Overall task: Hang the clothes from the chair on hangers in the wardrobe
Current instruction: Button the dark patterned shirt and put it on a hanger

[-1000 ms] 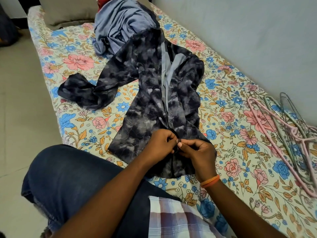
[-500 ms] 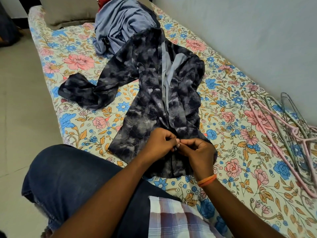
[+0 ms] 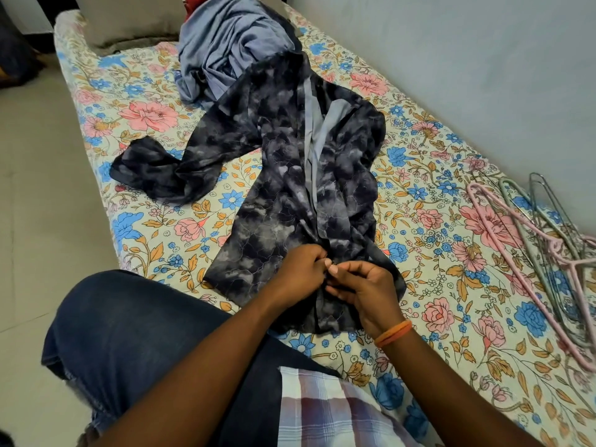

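A dark shirt (image 3: 283, 175) with a grey cloud print lies spread on the floral bedsheet (image 3: 138, 117), collar away from me, one sleeve trailing left. My left hand (image 3: 300, 272) and my right hand (image 3: 364, 291) meet at its front placket near the hem, both pinching the fabric edges together. An orange band circles my right wrist. A pile of pink and grey hangers (image 3: 541, 233) lies on the bed at the right, near the wall.
A heap of blue-grey clothes (image 3: 225, 43) with something red on top sits at the far end of the bed. A grey pillow (image 3: 125, 21) lies beyond it. The wall runs along the bed's right side; tiled floor (image 3: 38, 221) is at the left.
My hands stay at the shirt's placket with small finger shifts; my right fingers have lifted slightly. The shirt has not moved.
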Available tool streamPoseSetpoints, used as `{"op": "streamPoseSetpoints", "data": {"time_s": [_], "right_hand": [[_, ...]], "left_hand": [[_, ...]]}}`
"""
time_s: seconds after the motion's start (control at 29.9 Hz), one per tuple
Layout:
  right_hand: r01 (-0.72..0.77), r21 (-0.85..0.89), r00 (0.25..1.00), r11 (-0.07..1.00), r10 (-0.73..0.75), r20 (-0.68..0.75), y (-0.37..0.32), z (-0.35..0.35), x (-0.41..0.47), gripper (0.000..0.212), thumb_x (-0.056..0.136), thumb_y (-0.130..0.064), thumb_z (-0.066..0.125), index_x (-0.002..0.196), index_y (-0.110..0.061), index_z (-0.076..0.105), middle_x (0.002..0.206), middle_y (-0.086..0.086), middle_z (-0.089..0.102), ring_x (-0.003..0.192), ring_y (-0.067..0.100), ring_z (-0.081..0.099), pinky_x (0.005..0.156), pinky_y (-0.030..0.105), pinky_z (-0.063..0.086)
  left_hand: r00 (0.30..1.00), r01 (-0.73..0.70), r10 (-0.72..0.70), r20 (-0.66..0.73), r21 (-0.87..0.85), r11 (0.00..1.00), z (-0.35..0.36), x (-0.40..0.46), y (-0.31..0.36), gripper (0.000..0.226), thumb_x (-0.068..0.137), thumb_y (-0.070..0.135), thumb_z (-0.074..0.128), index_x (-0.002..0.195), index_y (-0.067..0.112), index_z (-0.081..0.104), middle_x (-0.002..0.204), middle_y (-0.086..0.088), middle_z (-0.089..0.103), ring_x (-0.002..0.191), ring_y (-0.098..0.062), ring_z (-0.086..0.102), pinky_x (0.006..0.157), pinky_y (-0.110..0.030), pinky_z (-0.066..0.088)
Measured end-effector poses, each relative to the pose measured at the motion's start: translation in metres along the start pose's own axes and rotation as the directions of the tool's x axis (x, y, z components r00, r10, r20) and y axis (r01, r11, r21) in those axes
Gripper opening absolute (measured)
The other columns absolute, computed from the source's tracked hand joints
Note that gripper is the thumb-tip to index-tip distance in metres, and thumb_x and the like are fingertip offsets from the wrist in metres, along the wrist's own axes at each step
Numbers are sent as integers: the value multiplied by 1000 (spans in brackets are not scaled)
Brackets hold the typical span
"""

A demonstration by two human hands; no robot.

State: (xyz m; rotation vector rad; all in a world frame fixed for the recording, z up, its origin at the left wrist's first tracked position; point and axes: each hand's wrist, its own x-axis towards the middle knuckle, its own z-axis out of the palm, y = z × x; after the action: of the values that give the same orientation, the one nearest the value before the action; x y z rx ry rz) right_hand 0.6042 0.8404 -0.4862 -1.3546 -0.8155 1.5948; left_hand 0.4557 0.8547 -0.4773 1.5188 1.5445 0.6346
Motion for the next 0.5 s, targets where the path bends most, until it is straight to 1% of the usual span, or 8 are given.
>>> {"op": "streamPoseSetpoints", "data": {"time_s": [0.13,0.23,0.3,0.37,0.4,0.43,0.47,0.5], "right_hand": [[-11,44,1000,999,10,17,6,-2,3,23,76,-11,75,90,5,68,83,19,70,76,24,70,68,33,60],[-69,63,996,996,66,56,3,-6,5,23,75,-12,73,91,4,68,83,18,70,75,24,70,69,34,60],[-87,-43,994,995,89,57,-3,-7,4,13,79,-7,73,88,2,69,83,18,71,74,24,71,66,33,61],[30,-289,999,957,-41,-32,-11,-6,3,3,85,-1,72,85,-4,72,80,11,73,71,22,70,61,31,61],[166,-469,970,867,-229,-79,-15,-7,5,8,86,-1,71,84,-9,72,78,5,73,70,18,70,61,28,60],[309,-634,892,709,-447,-65,-20,-7,7,10,85,-3,72,82,-13,73,77,-1,72,68,12,68,63,22,58],[426,-733,785,531,-619,8,-26,-4,10,10,83,-6,73,82,-15,72,77,-5,70,68,6,65,65,16,53],[497,-775,704,390,-703,98,-31,0,15,8,81,-10,76,84,-16,71,79,-6,68,70,4,63,66,13,49]], "left_hand": [[999,2,1,44,-70,998,-4,5,-6,29,97,15,58,68,19,58,64,8,53,56,1,44,54,-18,32],[999,15,-10,46,-104,994,-5,5,-6,33,97,15,59,66,23,56,61,10,50,53,2,42,54,-18,32],[999,4,-4,49,-9,1000,-4,1,-2,30,98,16,56,68,18,55,63,5,51,56,-5,44,54,-23,33],[998,-40,31,45,197,980,1,-5,2,25,97,18,52,72,16,54,69,1,55,60,-13,50,53,-29,36],[998,-60,51,36,299,952,2,-9,3,23,96,19,51,73,16,53,70,-1,56,62,-16,53,54,-30,36],[997,-76,72,25,370,926,3,-11,4,22,94,20,51,73,16,54,72,-2,56,64,-19,54,54,-30,37],[996,-89,90,18,412,907,2,-12,5,20,93,20,51,74,14,55,72,-4,57,65,-21,55,55,-31,38],[994,-101,104,18,436,894,2,-12,4,19,92,21,52,75,12,56,72,-5,57,64,-22,55,54,-31,38]]}}
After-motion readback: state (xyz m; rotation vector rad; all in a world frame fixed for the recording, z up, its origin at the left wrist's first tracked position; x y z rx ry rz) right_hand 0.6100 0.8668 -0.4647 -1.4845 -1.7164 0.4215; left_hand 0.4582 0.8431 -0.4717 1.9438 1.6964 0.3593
